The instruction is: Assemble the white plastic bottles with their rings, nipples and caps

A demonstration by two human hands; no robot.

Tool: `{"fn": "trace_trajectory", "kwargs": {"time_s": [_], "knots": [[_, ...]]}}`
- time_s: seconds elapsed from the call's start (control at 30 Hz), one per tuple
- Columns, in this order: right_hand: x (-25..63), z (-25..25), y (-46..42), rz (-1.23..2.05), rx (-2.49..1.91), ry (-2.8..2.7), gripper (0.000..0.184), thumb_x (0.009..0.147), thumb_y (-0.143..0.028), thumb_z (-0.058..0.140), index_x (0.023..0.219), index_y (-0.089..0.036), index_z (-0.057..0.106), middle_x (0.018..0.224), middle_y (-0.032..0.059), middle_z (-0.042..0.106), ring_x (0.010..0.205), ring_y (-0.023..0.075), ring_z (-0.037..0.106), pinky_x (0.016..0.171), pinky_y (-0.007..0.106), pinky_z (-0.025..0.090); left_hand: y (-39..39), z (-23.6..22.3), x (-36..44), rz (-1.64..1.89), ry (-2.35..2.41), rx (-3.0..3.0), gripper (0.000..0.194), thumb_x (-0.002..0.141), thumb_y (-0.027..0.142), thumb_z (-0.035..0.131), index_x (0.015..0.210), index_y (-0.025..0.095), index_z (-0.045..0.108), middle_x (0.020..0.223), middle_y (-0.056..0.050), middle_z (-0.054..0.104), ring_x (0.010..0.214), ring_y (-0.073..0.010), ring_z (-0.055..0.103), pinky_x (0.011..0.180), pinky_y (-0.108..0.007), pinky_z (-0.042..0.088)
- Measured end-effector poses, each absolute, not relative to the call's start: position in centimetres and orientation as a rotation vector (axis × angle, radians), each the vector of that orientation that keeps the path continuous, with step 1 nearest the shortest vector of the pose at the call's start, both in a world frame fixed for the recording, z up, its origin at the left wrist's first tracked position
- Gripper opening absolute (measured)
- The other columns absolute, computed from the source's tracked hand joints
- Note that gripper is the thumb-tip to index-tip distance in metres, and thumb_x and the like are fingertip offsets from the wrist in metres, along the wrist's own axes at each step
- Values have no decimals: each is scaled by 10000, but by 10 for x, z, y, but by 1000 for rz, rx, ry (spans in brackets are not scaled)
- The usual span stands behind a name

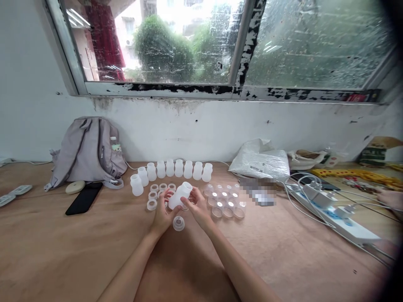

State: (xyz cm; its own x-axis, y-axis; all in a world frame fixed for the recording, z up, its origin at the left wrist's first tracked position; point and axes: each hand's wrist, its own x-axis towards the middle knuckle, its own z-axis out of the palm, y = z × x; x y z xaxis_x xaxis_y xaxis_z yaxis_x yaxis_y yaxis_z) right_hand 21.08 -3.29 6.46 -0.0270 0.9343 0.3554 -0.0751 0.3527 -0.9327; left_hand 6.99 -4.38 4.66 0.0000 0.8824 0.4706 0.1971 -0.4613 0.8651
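Note:
A frosted white baby bottle [179, 196] is tilted between my two hands, its open neck up and to the right. My left hand [164, 214] is wrapped round its lower body. The fingers of my right hand [199, 206] close on it near the neck. Just below, on the table, lies a clear round nipple-like part [178, 224]. Behind my hands, several more frosted bottles [170, 167] stand upright in a curved row. White rings [151, 204] lie in rows by my left hand, some hidden behind it. Clear round caps [228, 212] are laid out right of my right hand.
A grey backpack [90, 151], a black phone [84, 199] and a round cream case [75, 187] are at the left. A plastic bag [261, 161] and a white power strip [340, 222] with cables are at the right. Another person's hand [390, 197] shows at the far right edge.

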Motion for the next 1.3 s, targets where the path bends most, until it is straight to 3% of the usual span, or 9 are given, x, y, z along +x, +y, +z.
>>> {"fn": "trace_trajectory", "kwargs": {"time_s": [0.13,0.23,0.37,0.5,0.93,1.07,1.13,1.2,1.3], "knots": [[248,88,-17,719,-1011,-1310,403,652,-373,643,999,-219,506,895,58,614,745,185,564,643,302,431,-47,47,63,1327,1081,1932,252,701,350,572,907,207,545,823,-56,508,792,-197,466,768,-298,348],[293,103,8,475,-1164,-1318,457,635,-403,639,1011,-195,483,898,74,616,753,193,576,665,310,438,-46,43,63,1026,1057,2103,178,688,373,574,756,209,567,698,-31,504,647,-167,451,670,-276,346],[347,98,46,252,-1596,-1311,474,604,-395,636,987,-159,486,902,101,615,780,220,585,686,324,426,-44,33,72,885,1094,2219,149,722,336,526,798,210,549,676,-5,514,566,-130,423,585,-245,317],[376,76,73,313,-1820,-1384,434,600,-353,629,956,-147,490,909,111,612,825,234,578,688,315,418,-45,31,77,867,1090,2282,143,743,328,505,802,201,534,720,-10,523,603,-130,442,581,-238,316],[375,63,105,319,-1749,-1443,349,585,-289,647,891,-183,517,789,71,617,717,212,578,635,308,419,-44,30,78,883,1116,2203,171,727,360,532,792,202,543,771,-22,519,627,-137,442,603,-250,334],[372,68,100,266,-1672,-1430,466,539,-314,685,940,-161,502,816,85,602,726,222,566,644,324,423,-44,31,77,892,1110,2224,172,730,354,535,809,202,538,773,-19,509,644,-140,451,617,-248,342],[365,74,90,195,-1622,-1397,474,598,-342,642,997,-146,476,901,109,578,807,226,549,698,335,416,-44,31,76,896,1107,2245,172,735,349,533,823,202,537,769,-19,505,649,-142,455,623,-249,344],[351,80,70,127,-1553,-1365,356,718,-348,518,1013,-155,467,933,106,561,828,205,533,726,329,406,-43,31,76,906,1096,2261,177,739,348,530,841,203,538,782,-23,510,662,-147,466,629,-249,347],[317,79,27,126,-1308,-1457,200,789,-339,432,887,-195,530,745,47,565,650,168,513,637,305,404,-43,30,75,929,1122,2278,190,736,357,534,857,211,542,795,-28,519,676,-154,482,629,-250,351]]}}
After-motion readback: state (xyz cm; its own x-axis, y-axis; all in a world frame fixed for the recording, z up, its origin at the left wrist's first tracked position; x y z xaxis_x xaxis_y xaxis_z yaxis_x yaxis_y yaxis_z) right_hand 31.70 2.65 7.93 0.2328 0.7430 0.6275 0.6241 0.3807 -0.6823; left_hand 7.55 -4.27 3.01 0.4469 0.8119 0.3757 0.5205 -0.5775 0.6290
